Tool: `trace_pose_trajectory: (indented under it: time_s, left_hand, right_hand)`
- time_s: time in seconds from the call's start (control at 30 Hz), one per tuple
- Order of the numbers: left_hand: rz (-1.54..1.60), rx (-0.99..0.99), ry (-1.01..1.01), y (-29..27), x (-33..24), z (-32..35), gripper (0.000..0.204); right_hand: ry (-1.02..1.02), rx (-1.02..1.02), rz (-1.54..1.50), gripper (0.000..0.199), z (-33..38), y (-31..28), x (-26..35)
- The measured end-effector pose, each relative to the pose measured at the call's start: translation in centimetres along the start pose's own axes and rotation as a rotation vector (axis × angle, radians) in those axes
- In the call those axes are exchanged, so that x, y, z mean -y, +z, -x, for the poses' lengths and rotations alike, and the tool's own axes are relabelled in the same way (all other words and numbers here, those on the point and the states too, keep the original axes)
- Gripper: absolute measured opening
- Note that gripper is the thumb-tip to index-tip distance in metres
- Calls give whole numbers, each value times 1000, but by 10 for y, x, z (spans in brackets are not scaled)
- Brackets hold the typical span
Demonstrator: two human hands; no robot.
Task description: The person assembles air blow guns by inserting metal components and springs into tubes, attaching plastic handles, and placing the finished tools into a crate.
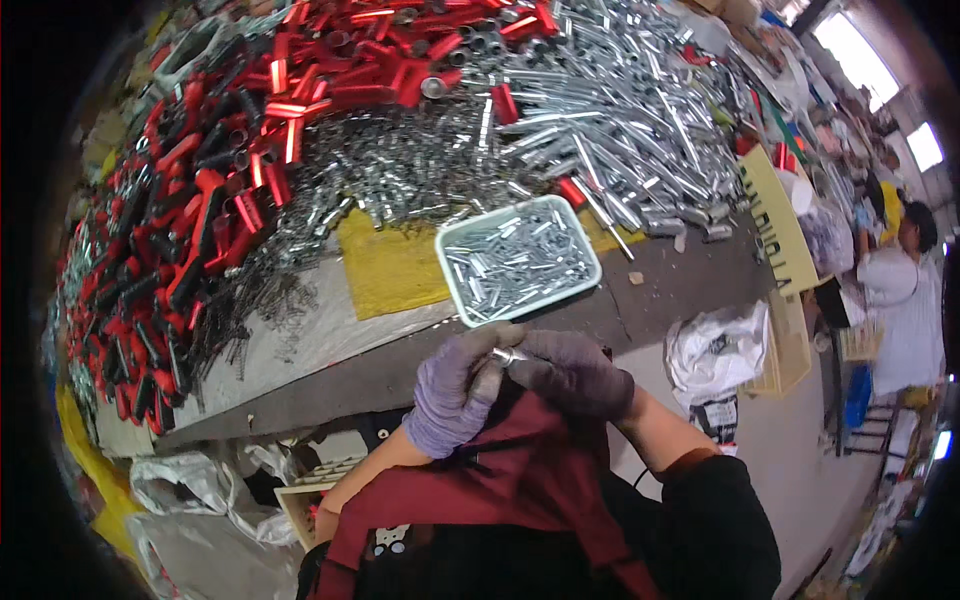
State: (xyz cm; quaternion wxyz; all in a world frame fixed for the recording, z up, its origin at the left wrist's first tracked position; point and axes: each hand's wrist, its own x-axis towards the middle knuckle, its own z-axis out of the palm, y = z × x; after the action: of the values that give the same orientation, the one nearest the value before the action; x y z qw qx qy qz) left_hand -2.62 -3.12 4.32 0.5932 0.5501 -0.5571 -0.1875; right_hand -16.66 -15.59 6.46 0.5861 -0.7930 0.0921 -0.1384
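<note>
In front of my maroon apron (520,450), both gloved hands meet at a small shiny silver metal piece (508,355), shaped like a short tube or fitting. My left hand (450,390), in a purplish glove, pinches one side of it. From the other side, the darker, dirtier glove of my right hand (580,372) closes around it with thumb and fingertips. Fingers hide much of the piece. Just beyond the hands, a pale green plastic tray (447,283) rests on the table, full of thin silver metal pins.
Across the table (640,290) lie heaps of silver tubes (640,120), small springs (385,160), red cylinders (350,90) and red-and-black handles (190,250). A yellow sheet (390,265) lies under the tray. At right are a white sack (715,345), a crate (785,355) and another person (905,290).
</note>
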Motion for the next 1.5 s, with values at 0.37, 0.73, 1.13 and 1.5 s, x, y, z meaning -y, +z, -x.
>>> trace_pose_trajectory:
  time_s: [0.37, 0.73, 1.13, 1.5]
  left_hand:
    - [-151, 175, 79, 21, 8, -16, 38]
    - [-205, 128, -3, 33, 8, 6, 33]
    - [-256, -295, -244, -28, 43, 47, 27]
    - [-371, -189, -222, -29, 46, 43, 22]
  right_hand:
    - [-9, -152, -305, 19, 35, -9, -26]
    - [145, -509, 389, 26, 51, -96, -54]
    - [704, -314, 1363, 29, 50, -216, -61]
    - [926, -79, 1562, 31, 21, -241, -47]
